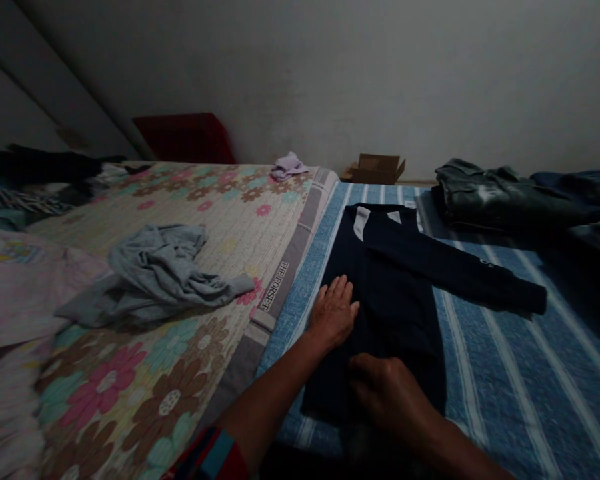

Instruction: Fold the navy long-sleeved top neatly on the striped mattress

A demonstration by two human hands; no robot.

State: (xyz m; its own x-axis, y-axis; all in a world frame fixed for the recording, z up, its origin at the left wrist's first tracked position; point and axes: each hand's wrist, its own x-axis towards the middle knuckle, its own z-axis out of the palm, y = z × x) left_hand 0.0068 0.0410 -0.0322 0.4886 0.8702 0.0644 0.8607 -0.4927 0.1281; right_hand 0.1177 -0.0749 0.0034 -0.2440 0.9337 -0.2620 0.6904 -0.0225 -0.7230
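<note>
A navy long-sleeved top (pixel 390 293) with white patches near its neck lies on the blue striped cover. One of its sleeves stretches out to the right, and its left side is folded in. Flat on the left edge of the top rests my left hand (pixel 334 312), fingers extended. My right hand (pixel 387 387) is curled near the lower hem, fingers bent inward on the dark cloth. The fingertips are partly hidden, and the cloth there is hard to make out in the dim light.
To the left, a crumpled grey garment (pixel 155 273) and a pink garment (pixel 25 287) lie on the flowered mat (pixel 240 227). A small lilac cloth (pixel 288 167) is farther back. Folded dark clothes (pixel 500 193) are at right. A cardboard box (pixel 377 169) stands by the wall.
</note>
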